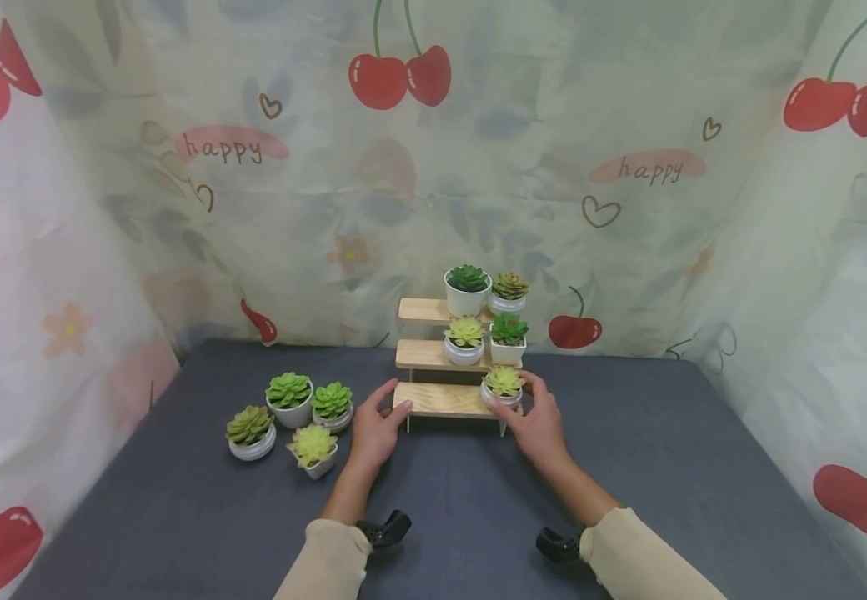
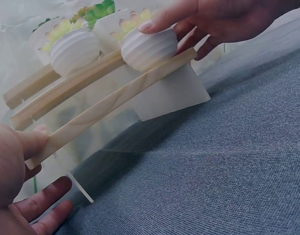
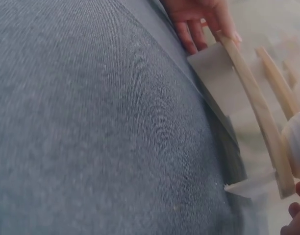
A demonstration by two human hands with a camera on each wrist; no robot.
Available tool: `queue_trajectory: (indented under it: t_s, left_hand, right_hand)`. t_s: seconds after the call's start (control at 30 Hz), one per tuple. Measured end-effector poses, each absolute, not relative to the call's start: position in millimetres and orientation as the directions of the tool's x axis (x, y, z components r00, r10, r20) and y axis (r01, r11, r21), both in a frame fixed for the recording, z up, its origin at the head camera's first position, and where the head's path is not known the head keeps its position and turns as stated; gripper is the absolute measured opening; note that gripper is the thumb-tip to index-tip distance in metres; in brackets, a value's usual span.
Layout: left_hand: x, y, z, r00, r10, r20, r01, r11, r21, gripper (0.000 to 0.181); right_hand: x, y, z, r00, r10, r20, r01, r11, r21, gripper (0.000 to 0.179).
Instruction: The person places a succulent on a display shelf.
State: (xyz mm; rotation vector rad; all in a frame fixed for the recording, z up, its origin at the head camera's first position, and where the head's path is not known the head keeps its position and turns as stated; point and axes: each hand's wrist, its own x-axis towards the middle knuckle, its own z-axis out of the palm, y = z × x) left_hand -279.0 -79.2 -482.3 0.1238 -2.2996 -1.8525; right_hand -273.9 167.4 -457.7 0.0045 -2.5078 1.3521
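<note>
A three-tier wooden display stand (image 1: 433,401) on white legs stands at the back of the table. My left hand (image 1: 376,427) pinches the left end of its lowest shelf, thumb on top and a finger beneath, as the left wrist view shows. At the other end of that shelf, my right hand (image 1: 541,423) grips a potted succulent (image 1: 503,382), yellow-green in a ribbed white pot (image 2: 149,49). On the middle shelf sit a pale succulent (image 1: 465,332) and a green one in a square pot (image 1: 508,329). The top shelf bears a dark green succulent (image 1: 468,278) and a reddish one (image 1: 510,287).
Left of the stand, several potted succulents are grouped on the dark table cloth (image 1: 448,517): an olive one (image 1: 249,427), two bright green ones (image 1: 289,392) (image 1: 332,402) and a tilted yellow-green one (image 1: 313,450). A cherry-print curtain (image 1: 478,192) hangs behind and at both sides.
</note>
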Motion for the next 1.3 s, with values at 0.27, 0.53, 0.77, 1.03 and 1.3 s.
queue_trajectory:
  t_s: [0.27,0.53,0.77,1.03,1.3]
  left_hand:
    - [-278.8,-82.0,-480.5,-0.98,-0.186,0.077,0.036,0.214,0.976,0.05]
    - [-278.1,-84.8,-482.9,-0.98,-0.185,0.068,0.027,0.214,0.976,0.051]
    - [-277.9,-84.4,-485.3,-0.98,-0.18,0.09,0.05,0.213,0.976,0.051]
    - [-279.8,-79.3,-487.5,-0.983,-0.155,0.096,0.063,0.207,0.976,0.052]
    - [-278.6,-80.9,-484.3,-0.982,-0.165,0.093,0.057,0.21,0.976,0.052]
  right_hand:
    - [-275.2,177.0,-461.4,-0.966,0.018,0.258,-0.198,0.589,-0.783,0.093]
    - [-285.1,185.9,-470.5,-0.956,-0.074,0.285,-0.268,0.624,-0.734,0.105]
    - [-294.5,192.1,-478.7,-0.947,-0.128,0.294,-0.307,0.624,-0.718,0.109]
    - [-295.4,198.0,-484.8,-0.932,-0.117,0.344,-0.348,0.556,-0.754,0.112]
    - [-296.4,193.3,-485.3,-0.923,-0.097,0.373,-0.359,0.569,-0.74,0.11]
